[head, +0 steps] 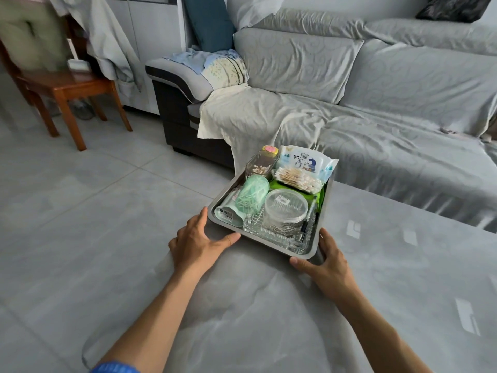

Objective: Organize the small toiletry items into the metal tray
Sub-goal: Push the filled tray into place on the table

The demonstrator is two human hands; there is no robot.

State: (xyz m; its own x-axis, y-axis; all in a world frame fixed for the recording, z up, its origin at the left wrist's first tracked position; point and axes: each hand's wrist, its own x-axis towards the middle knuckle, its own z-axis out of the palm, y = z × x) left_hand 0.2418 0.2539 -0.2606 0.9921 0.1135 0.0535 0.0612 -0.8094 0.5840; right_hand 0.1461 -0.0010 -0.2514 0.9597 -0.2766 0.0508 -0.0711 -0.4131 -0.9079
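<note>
The metal tray (305, 253) rests on a grey table and is filled with toiletry items. A pale green bottle (251, 195) lies at its left. A clear round tub (285, 208) stands over a clear ribbed dish (271, 232). Behind them are a bundle of cotton swabs (298, 179), a baby wipes pack (306, 160) and a clear box of swabs (260, 165). My left hand (200, 240) lies against the tray's near left corner, fingers spread. My right hand (328, 261) cups the near right corner, thumb under the rim.
The grey table (269, 319) stretches toward me and to the right. A sofa under a grey cover (376, 125) stands just behind the tray. A wooden chair (70, 87) stands on the tiled floor at far left.
</note>
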